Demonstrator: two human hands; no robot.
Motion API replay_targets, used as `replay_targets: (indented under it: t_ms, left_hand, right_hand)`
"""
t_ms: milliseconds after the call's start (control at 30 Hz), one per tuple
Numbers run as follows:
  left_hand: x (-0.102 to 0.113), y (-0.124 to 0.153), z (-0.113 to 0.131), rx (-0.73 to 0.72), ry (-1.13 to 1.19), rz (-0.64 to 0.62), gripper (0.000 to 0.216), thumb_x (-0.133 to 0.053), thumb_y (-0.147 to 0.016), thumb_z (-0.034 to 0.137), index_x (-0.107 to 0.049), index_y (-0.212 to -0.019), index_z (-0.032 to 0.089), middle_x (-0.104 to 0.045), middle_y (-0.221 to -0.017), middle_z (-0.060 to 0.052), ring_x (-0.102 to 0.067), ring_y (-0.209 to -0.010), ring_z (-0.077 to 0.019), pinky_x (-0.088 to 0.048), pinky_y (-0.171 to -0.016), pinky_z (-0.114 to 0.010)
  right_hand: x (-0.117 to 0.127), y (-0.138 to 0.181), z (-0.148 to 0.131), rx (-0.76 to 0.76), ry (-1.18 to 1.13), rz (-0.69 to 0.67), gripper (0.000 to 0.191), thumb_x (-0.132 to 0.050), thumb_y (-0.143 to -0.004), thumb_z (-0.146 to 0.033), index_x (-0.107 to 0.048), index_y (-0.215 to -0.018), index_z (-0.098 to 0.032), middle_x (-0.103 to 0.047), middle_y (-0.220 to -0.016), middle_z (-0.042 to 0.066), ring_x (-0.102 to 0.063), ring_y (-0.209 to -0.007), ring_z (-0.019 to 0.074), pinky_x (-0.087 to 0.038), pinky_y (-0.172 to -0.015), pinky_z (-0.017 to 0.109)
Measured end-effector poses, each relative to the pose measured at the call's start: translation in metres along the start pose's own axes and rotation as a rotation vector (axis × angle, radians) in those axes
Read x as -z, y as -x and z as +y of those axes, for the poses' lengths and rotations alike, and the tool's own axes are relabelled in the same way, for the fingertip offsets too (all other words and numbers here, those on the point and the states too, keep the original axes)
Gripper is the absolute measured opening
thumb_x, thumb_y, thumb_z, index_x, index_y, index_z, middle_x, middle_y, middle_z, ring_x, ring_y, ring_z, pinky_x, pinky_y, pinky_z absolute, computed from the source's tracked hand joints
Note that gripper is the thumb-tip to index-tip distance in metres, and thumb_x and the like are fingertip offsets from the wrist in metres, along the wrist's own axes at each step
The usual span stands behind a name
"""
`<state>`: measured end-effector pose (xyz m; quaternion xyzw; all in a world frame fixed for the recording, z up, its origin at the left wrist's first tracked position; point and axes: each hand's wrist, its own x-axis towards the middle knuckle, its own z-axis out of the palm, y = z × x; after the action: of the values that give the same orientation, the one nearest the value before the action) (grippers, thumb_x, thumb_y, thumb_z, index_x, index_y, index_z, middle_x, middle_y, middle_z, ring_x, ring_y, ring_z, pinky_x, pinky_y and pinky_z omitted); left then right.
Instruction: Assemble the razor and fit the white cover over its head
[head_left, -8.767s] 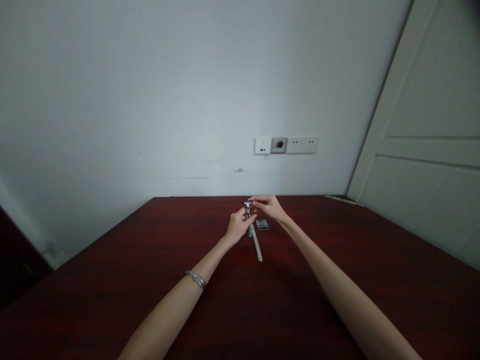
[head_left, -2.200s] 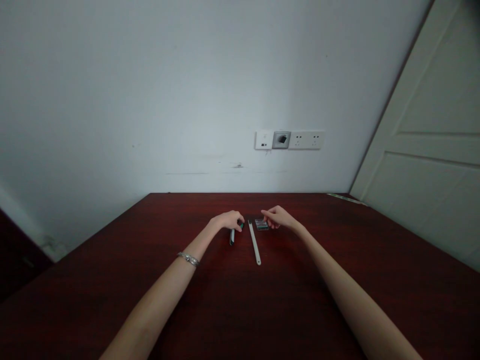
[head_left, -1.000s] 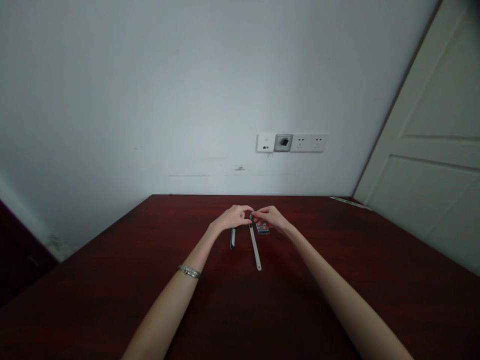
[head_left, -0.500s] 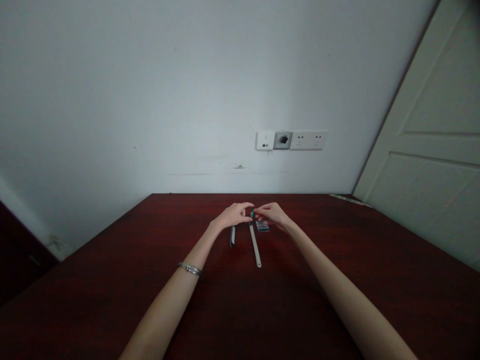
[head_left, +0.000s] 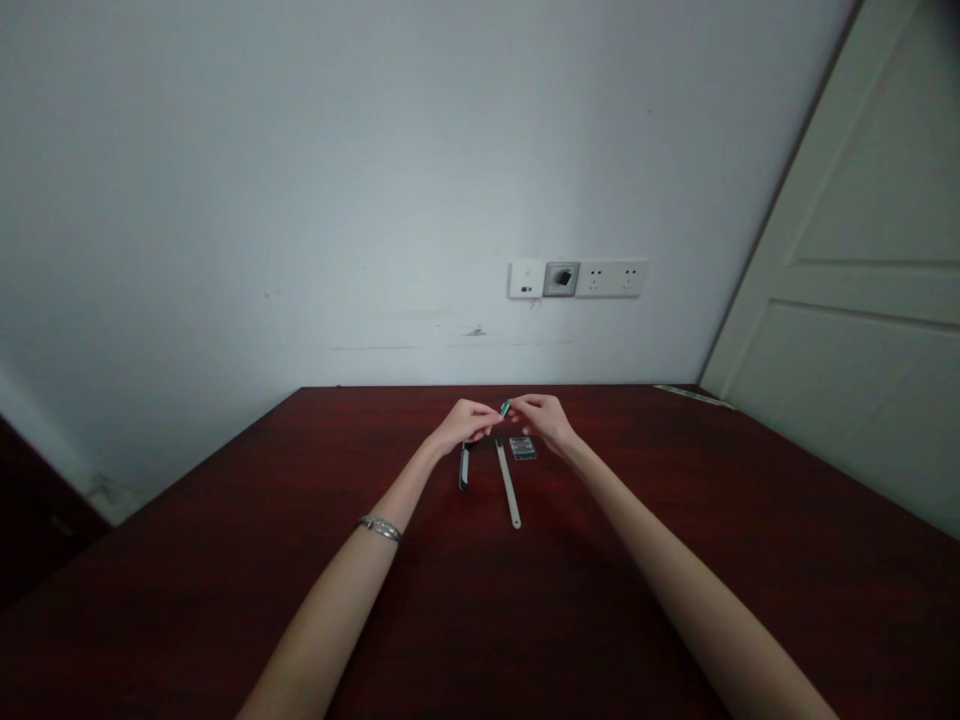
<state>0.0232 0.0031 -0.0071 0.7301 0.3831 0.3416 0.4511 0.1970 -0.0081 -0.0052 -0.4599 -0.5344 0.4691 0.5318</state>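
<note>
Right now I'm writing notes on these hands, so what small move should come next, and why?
I'd perhaps firm the left hand on the small green piece before easing the right hand away: the piece is slim and tilted, and both hands seem to pinch its opposite ends.

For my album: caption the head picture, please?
Left hand and right hand hold a small green piece over a dark red table.

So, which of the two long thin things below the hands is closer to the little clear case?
The pale strip with the dark tip, just left of the case. The dark-edged piece lies farther left, near the left hand.
</note>
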Motion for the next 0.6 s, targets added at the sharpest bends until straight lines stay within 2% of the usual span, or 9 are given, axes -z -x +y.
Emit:
replay_targets:
  t_ms: [200,367,600]
  left_hand:
    - [-0.001,-0.001,0.001,0.008,0.052,-0.002,0.027,-0.059,-0.07,0.035,-0.062,-0.071,0.008,-0.047,-0.05,0.003,-0.036,-0.037,-0.0032,-0.02,-0.035,-0.017]
    - [0.006,0.001,0.005,0.045,-0.013,-0.042,0.026,-0.06,-0.069,0.033,-0.064,-0.074,0.008,-0.049,-0.051,0.002,-0.037,-0.039,-0.0034,-0.02,-0.036,-0.017]
    - [0.013,0.004,0.005,0.062,-0.03,-0.068,0.024,-0.06,-0.067,0.033,-0.064,-0.067,0.009,-0.049,-0.049,0.002,-0.036,-0.039,-0.0035,-0.021,-0.037,-0.017]
  right_hand:
    - [0.0,0.002,0.001,0.074,0.005,-0.038,0.021,-0.061,-0.071,-0.032,-0.064,-0.074,-0.011,-0.064,-0.066,0.004,-0.058,-0.056,0.0103,-0.042,-0.035,0.014]
    - [0.007,0.0,-0.004,0.151,0.083,-0.1,0.031,-0.067,-0.064,-0.028,-0.064,-0.09,-0.013,-0.067,-0.077,0.006,-0.061,-0.06,0.0132,-0.045,-0.035,0.017]
    - [0.014,-0.006,0.0,0.274,0.356,-0.19,0.029,-0.065,-0.068,-0.033,-0.067,-0.087,-0.011,-0.066,-0.068,0.004,-0.05,-0.038,0.0063,-0.043,-0.033,0.018]
